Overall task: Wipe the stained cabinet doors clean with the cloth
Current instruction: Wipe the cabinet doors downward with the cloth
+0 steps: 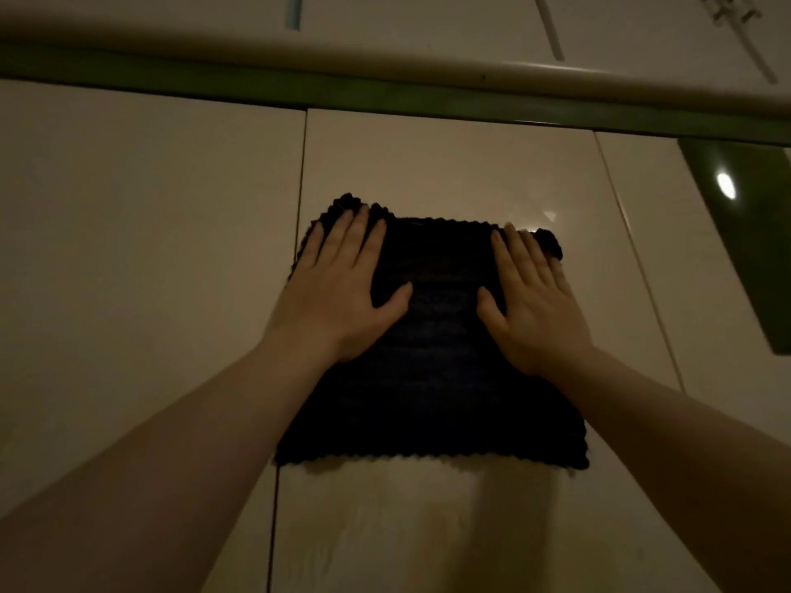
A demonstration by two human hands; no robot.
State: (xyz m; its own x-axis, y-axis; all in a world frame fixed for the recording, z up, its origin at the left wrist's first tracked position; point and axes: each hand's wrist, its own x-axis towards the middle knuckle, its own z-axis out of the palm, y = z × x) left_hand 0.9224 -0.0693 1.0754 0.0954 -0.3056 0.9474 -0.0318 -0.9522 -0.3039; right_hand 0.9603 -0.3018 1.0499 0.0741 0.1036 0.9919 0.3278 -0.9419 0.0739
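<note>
A dark, ribbed cloth [432,370] lies spread flat against the glossy cream cabinet door [449,164] in the middle of the view. My left hand [342,288] presses flat on the cloth's upper left part, fingers apart. On the upper right part my right hand [535,301] presses flat in the same way, its fingertips near the cloth's top edge. Both palms pin the cloth to the door; neither hand grasps it. Below the cloth the door [406,528] shows a paler, smeared band.
Another cream door [141,250] sits to the left, and a narrower one [667,293] to the right, split by thin dark gaps. A green strip [385,94] runs above the doors. A green panel [744,241] with a light reflection stands at the right edge.
</note>
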